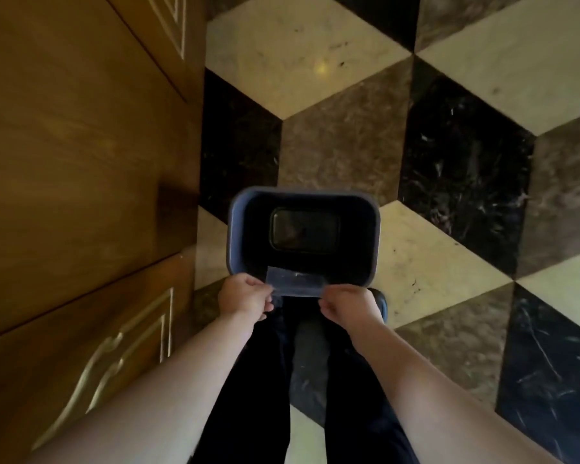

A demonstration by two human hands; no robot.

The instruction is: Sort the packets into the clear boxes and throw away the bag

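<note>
A small clear plastic bag (295, 282) is stretched flat between both hands, right over the near rim of a dark blue waste bin (236, 229) that stands on the floor. My left hand (245, 298) pinches the bag's left end. My right hand (347, 304) pinches its right end. The bin is open at the top and looks empty inside. No packets or clear boxes are in view.
Brown wooden cabinet doors (81, 195) with gold trim run along the left, close to the bin. The floor is a cube pattern of cream, brown and black marble tiles (449, 162). My legs in dark trousers (315, 380) stand just behind the bin.
</note>
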